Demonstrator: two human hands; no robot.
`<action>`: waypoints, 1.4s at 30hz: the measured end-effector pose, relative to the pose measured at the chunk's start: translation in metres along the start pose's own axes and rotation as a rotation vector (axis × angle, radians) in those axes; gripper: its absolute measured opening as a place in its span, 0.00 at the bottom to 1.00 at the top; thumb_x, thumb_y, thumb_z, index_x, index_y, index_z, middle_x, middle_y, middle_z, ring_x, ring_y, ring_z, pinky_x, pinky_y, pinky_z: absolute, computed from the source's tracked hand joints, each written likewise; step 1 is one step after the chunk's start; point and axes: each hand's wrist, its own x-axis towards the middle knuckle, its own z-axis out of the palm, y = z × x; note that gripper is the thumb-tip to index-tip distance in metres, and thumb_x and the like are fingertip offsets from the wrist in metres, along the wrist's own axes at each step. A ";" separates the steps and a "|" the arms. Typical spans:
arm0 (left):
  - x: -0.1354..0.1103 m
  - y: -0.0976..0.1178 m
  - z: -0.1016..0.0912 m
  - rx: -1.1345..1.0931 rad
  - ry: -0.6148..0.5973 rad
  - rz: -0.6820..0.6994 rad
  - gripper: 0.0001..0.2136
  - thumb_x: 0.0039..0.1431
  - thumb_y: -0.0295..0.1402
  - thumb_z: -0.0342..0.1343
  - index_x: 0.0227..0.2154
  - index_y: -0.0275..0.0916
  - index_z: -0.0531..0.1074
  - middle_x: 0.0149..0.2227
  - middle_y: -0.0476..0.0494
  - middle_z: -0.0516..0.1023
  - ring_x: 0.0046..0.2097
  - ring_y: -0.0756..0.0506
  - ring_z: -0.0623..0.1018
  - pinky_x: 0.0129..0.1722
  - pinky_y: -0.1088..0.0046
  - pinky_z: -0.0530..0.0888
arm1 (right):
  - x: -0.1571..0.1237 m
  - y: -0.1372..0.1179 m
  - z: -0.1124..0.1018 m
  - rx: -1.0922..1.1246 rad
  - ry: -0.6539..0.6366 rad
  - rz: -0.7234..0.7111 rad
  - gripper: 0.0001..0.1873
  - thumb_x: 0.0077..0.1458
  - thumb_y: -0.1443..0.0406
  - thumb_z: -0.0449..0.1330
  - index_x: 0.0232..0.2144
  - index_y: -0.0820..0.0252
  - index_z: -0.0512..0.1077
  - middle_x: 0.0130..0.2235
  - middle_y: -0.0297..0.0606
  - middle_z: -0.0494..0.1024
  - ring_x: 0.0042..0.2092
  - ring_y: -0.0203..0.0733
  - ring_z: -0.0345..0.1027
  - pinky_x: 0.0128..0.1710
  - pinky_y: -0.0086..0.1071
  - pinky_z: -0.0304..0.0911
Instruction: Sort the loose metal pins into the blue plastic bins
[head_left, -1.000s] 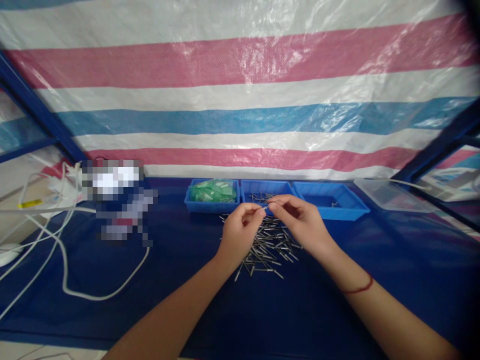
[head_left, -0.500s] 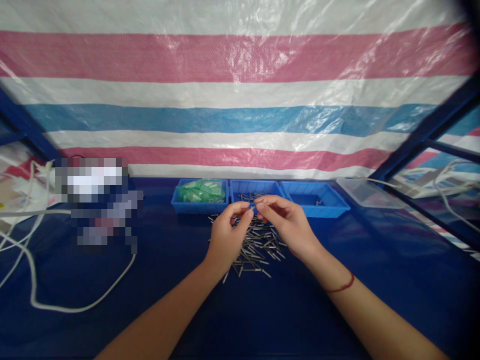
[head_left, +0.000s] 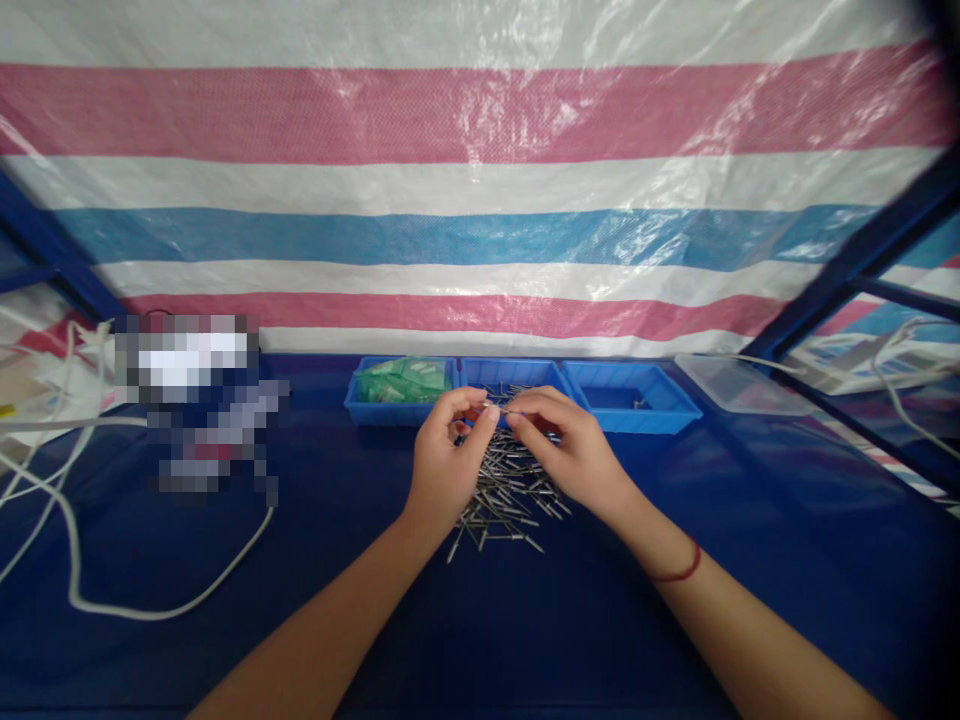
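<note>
My left hand (head_left: 444, 455) and my right hand (head_left: 568, 442) meet above a loose pile of metal blind rivets (head_left: 501, 492) on the blue tabletop. Between the pinched fingertips of both hands lies one thin blind rivet (head_left: 505, 410), roughly level; my fingers cover its ends. Just behind my hands stands the middle blue bin (head_left: 517, 368), with more rivets in it. Part of that bin and of the pile is hidden by my fingers.
A left blue bin (head_left: 390, 415) holds green plastic packets (head_left: 405, 378). In the right blue bin (head_left: 646, 420) lies a small metal piece. Further right is a clear plastic lid or tray (head_left: 739, 385). White cables (head_left: 150, 614) and a blurred-out patch occupy the left.
My hands have drawn slightly apart, the left one moving a little left, and more of the rivet between them shows. The pile looks the same.
</note>
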 end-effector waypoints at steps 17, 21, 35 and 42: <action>-0.019 0.003 -0.002 0.874 -0.647 0.366 0.12 0.59 0.42 0.55 0.44 0.46 0.75 0.45 0.45 0.74 0.49 0.40 0.68 0.44 0.62 0.63 | 0.003 0.051 -0.077 -0.973 0.385 0.193 0.16 0.55 0.60 0.53 0.37 0.64 0.76 0.35 0.50 0.77 0.37 0.53 0.67 0.37 0.41 0.58; -0.019 0.001 0.003 0.977 -0.702 0.434 0.09 0.60 0.41 0.55 0.38 0.46 0.76 0.42 0.49 0.75 0.46 0.43 0.69 0.42 0.63 0.60 | 0.010 0.020 -0.044 -0.799 0.136 0.024 0.12 0.56 0.61 0.53 0.34 0.60 0.76 0.36 0.45 0.78 0.40 0.50 0.67 0.40 0.41 0.58; -0.010 -0.004 -0.001 1.177 -0.715 0.667 0.08 0.65 0.28 0.48 0.39 0.43 0.73 0.37 0.47 0.76 0.40 0.44 0.71 0.41 0.62 0.57 | -0.010 0.016 -0.015 -0.136 -0.050 0.049 0.08 0.57 0.62 0.56 0.27 0.56 0.72 0.32 0.37 0.77 0.35 0.43 0.69 0.36 0.37 0.63; -0.009 -0.004 -0.004 1.068 -0.642 0.538 0.09 0.66 0.29 0.47 0.42 0.42 0.71 0.38 0.47 0.77 0.40 0.46 0.73 0.41 0.64 0.59 | -0.019 0.003 -0.015 -0.193 0.025 0.001 0.07 0.57 0.64 0.56 0.27 0.55 0.71 0.30 0.38 0.74 0.32 0.42 0.68 0.33 0.36 0.63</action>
